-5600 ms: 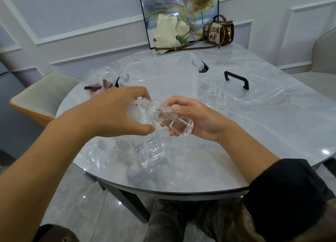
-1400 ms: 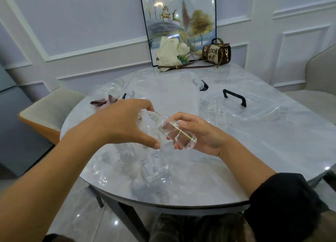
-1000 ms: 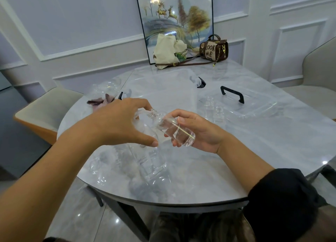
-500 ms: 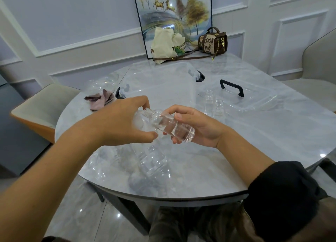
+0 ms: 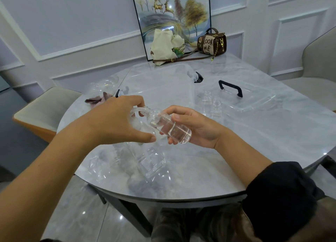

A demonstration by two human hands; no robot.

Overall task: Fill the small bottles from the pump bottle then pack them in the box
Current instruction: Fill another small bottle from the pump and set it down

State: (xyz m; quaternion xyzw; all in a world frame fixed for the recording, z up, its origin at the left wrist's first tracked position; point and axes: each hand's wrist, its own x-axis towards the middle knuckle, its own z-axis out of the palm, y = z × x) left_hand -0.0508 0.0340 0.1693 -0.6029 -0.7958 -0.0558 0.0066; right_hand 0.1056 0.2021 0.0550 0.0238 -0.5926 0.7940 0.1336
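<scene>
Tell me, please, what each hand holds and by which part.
The right hand grips the small bottle round its body; the left hand holds the pump bottle at its top.

Single head-worn wide-angle view, facing forward and down, close above table (image 5: 236, 150)

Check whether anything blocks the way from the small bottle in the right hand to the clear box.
Nothing visible does. The small bottle is in front of the clear box; the lid and two other bottles sit off to the right.
</scene>
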